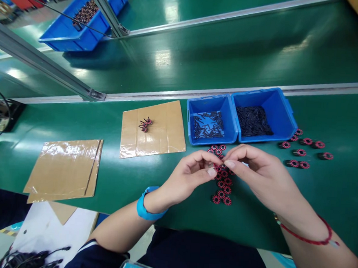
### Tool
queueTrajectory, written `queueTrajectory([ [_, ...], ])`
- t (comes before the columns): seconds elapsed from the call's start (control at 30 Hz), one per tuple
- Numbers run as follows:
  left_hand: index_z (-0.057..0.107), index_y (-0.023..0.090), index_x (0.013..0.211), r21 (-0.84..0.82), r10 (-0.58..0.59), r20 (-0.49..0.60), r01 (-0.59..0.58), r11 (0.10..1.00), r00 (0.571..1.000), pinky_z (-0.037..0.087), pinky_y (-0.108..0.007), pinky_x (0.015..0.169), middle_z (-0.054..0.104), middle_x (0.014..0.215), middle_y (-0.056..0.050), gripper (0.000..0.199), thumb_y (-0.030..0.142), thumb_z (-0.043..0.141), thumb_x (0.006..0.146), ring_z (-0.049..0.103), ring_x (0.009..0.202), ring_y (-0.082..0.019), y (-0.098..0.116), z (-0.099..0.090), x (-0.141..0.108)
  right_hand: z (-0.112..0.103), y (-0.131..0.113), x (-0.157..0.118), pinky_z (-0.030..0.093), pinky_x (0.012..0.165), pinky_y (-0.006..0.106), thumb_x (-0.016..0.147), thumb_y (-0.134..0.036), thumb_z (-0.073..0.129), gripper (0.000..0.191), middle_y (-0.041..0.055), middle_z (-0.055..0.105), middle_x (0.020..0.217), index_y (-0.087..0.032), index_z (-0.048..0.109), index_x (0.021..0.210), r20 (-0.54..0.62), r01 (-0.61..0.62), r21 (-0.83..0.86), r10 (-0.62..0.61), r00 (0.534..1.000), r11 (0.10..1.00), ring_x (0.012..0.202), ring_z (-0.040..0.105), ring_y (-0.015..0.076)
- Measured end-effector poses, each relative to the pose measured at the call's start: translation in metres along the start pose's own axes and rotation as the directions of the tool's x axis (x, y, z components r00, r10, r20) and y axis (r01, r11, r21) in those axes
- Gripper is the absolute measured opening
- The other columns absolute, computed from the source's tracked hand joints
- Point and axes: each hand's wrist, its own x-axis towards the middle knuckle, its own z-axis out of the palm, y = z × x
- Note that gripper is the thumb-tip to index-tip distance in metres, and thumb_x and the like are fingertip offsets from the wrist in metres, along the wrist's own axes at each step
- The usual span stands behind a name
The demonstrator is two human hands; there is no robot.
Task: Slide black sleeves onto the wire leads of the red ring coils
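My left hand, with a blue band at the wrist, is closed at thumb and forefinger around a small red-and-black motor stator, mostly hidden by the fingers. The fingertips of my right hand pinch together right beside it; whatever they grip is too small and covered to make out. Beneath both hands a cluster of similar stators lies on the green table. Just beyond are two blue bins: the left bin holds scattered short black tubes, the right bin a thick heap of them.
Several loose stators lie to the right. On a cardboard sheet left of the bins rest a few stators with black leads. More cardboard lies farther left. Behind a metal rail stands a large blue crate of parts.
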Motion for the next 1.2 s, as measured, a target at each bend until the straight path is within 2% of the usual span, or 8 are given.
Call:
queueTrajectory([
  [0.23, 0.071, 0.022, 0.098, -0.002, 0.022, -0.029, -0.022, 1.000, 0.999, 0.042, -0.026, 0.075, 0.062, 0.089, 0.000, 0.013, 0.028, 0.072, 0.086, 0.054, 0.076, -0.010, 0.002, 0.001, 0.000, 0.001, 0.002, -0.001, 0.053, 0.082, 0.029, 0.092, -0.035, 0.066, 0.012, 0.0011, 0.072, 0.100, -0.027, 0.069, 0.100, -0.076, 0.042, -0.038, -0.045, 0.996, 0.998, 0.093, 0.066, 0.0164],
  [0.4, 0.072, 0.022, 0.099, -0.013, 0.026, -0.020, -0.026, 1.000, 0.999, 0.044, -0.026, 0.077, 0.063, 0.090, -0.001, 0.014, 0.027, 0.072, 0.086, 0.054, 0.075, -0.010, 0.001, 0.001, -0.001, 0.007, 0.003, -0.001, 0.052, 0.085, 0.031, 0.092, -0.026, 0.064, 0.003, 0.0029, 0.068, 0.100, -0.026, 0.067, 0.094, -0.047, 0.131, -0.116, -0.137, 0.989, 0.985, 0.096, 0.064, 0.0181],
  [0.7, 0.074, 0.024, 0.101, 0.006, 0.034, -0.035, -0.033, 0.999, 0.999, 0.045, -0.028, 0.082, 0.066, 0.096, -0.002, 0.016, 0.028, 0.072, 0.086, 0.056, 0.080, -0.012, 0.000, 0.001, -0.001, 0.009, 0.002, -0.002, 0.052, 0.082, 0.031, 0.093, -0.025, 0.063, 0.005, 0.0022, 0.069, 0.097, -0.026, 0.066, 0.089, -0.078, 0.151, -0.145, -0.164, 0.983, 0.978, 0.094, 0.065, 0.0183],
  [0.8, 0.074, 0.024, 0.101, 0.011, 0.028, -0.055, -0.028, 1.000, 0.998, 0.045, -0.028, 0.079, 0.066, 0.094, -0.002, 0.017, 0.029, 0.073, 0.085, 0.055, 0.078, -0.011, -0.002, 0.002, -0.001, 0.012, 0.002, -0.003, 0.052, 0.083, 0.034, 0.092, -0.021, 0.061, 0.007, 0.0026, 0.070, 0.098, -0.026, 0.065, 0.088, -0.122, 0.193, -0.248, -0.229, 0.966, 0.949, 0.094, 0.067, 0.0194],
  [0.87, 0.074, 0.024, 0.102, -0.001, 0.007, -0.072, -0.007, 1.000, 0.997, 0.045, -0.027, 0.076, 0.065, 0.089, -0.001, 0.019, 0.029, 0.074, 0.084, 0.054, 0.075, -0.011, -0.003, 0.002, -0.002, 0.015, 0.004, -0.003, 0.051, 0.083, 0.037, 0.090, -0.016, 0.061, 0.008, 0.0030, 0.072, 0.095, -0.025, 0.063, 0.088, -0.141, 0.286, -0.428, -0.376, 0.916, 0.857, 0.092, 0.068, 0.0209],
  [0.97, 0.075, 0.023, 0.105, -0.053, -0.034, -0.103, 0.029, 0.998, 0.994, 0.045, -0.026, 0.072, 0.064, 0.086, 0.000, 0.022, 0.030, 0.074, 0.084, 0.054, 0.073, -0.010, -0.005, 0.005, -0.002, 0.019, 0.006, -0.003, 0.048, 0.089, 0.044, 0.085, -0.011, 0.063, 0.013, 0.0068, 0.074, 0.093, -0.023, 0.063, 0.091, -0.022, 0.403, -0.739, -0.617, 0.787, 0.541, 0.091, 0.068, 0.0250],
  [1.03, 0.075, 0.023, 0.104, -0.094, -0.056, -0.127, 0.044, 0.995, 0.990, 0.044, -0.026, 0.072, 0.065, 0.088, -0.001, 0.022, 0.030, 0.074, 0.084, 0.054, 0.073, -0.010, -0.006, 0.007, -0.002, 0.022, 0.007, -0.003, 0.046, 0.093, 0.046, 0.085, -0.009, 0.063, 0.016, 0.0105, 0.076, 0.098, -0.020, 0.065, 0.096, 0.080, 0.415, -0.834, -0.664, 0.743, 0.363, 0.095, 0.068, 0.0275],
  [1.2, 0.076, 0.021, 0.100, -0.229, -0.095, -0.170, 0.054, 0.972, 0.981, 0.043, -0.026, 0.070, 0.065, 0.084, -0.001, 0.020, 0.028, 0.076, 0.081, 0.053, 0.069, -0.009, -0.005, 0.008, 0.000, 0.024, 0.008, -0.004, 0.046, 0.095, 0.048, 0.086, -0.008, 0.063, 0.029, 0.0128, 0.076, 0.113, -0.019, 0.066, 0.112, 0.157, 0.421, -0.873, -0.676, 0.720, 0.246, 0.106, 0.068, 0.0305],
])
